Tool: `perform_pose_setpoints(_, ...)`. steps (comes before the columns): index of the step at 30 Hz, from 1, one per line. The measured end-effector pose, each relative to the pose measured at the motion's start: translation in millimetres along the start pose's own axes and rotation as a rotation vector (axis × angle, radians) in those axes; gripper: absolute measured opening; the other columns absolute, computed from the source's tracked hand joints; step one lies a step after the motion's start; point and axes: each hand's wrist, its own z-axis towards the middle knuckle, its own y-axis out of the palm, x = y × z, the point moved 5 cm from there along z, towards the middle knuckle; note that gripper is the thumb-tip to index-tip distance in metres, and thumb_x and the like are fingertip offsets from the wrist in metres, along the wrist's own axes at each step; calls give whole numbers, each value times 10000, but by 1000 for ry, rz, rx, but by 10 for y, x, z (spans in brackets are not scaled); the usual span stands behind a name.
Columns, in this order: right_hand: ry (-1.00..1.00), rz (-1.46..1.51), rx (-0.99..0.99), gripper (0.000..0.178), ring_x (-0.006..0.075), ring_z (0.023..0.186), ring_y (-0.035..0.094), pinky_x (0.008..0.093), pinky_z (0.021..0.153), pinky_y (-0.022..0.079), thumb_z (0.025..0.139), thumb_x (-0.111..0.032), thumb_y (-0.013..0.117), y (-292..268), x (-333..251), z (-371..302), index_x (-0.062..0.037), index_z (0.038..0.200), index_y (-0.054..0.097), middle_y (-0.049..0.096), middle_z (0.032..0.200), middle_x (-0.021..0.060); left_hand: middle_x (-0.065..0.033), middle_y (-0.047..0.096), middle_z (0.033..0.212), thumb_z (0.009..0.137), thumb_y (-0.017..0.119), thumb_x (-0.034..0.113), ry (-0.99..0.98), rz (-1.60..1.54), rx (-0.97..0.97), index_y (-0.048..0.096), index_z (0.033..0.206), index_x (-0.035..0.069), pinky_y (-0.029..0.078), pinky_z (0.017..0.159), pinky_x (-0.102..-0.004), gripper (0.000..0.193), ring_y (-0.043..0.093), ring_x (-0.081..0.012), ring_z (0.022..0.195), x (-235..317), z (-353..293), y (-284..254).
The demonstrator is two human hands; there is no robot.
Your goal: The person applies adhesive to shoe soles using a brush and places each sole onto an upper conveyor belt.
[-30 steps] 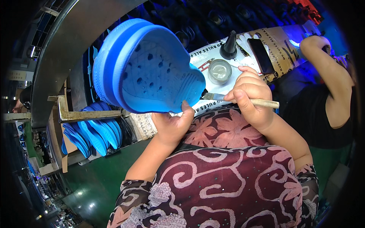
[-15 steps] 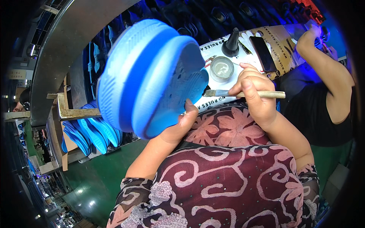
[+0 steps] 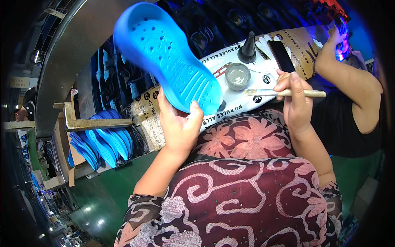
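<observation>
My left hand (image 3: 179, 123) grips a bright blue shoe sole (image 3: 173, 66) by its near end, thumb on top and fingers beneath. The sole tilts up to the far left, its inner face with small holes and ridges toward me. In my right hand (image 3: 294, 103) is a flat paintbrush (image 3: 267, 92), held by its wooden handle, bristles pointing left. The bristles are apart from the sole, just below a small glass jar (image 3: 238, 77) of cloudy liquid. Behind the jar stands a black cone-shaped bottle (image 3: 247, 50).
A dark phone (image 3: 281, 56) and a red-handled tool (image 3: 222, 70) lie on the printed covering (image 3: 214, 116) of the bench. Several blue soles (image 3: 109, 144) are stacked at left beside a metal frame (image 3: 96, 123). At right, a co-worker's arm (image 3: 349, 72) reaches over the bench.
The sole has swung from edge-on to showing its inner face, tipping toward the far left. My right hand has drawn the brush right, away from the sole.
</observation>
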Motion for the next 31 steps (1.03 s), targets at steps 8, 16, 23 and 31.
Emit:
perform_pose_setpoints(8,123,44,72,435,100,586,478,309,945,396,992,-252,429,-146,51,-219,18,727,642,627,690,80,-101,615,985,852,479,107,-633,-419,-151,447,1216,-15,541,591,-251,385,637,-148,744,-247,-132,180)
perform_pose_setpoints(16,109,10,64,437,108,589,486,285,869,412,977,-274,455,-174,133,-231,10,706,646,606,649,75,-90,626,916,871,486,120,-795,-563,-101,491,1145,0,536,562,-240,299,625,-129,666,-371,-169,218)
perform_pose_setpoints(23,140,-91,188,439,130,557,517,311,776,465,986,-230,421,-318,149,-193,2,662,607,566,586,68,-83,613,948,828,579,154,-892,-853,-76,490,1156,25,530,549,-265,363,620,-189,678,-353,-132,251)
perform_pose_setpoints(31,198,56,274,356,108,677,587,248,638,465,967,-285,506,-1028,217,-204,13,884,681,664,753,87,-196,510,1276,727,743,204,-673,-729,-948,234,1417,-45,452,964,-355,893,587,-242,1095,1116,322,921)
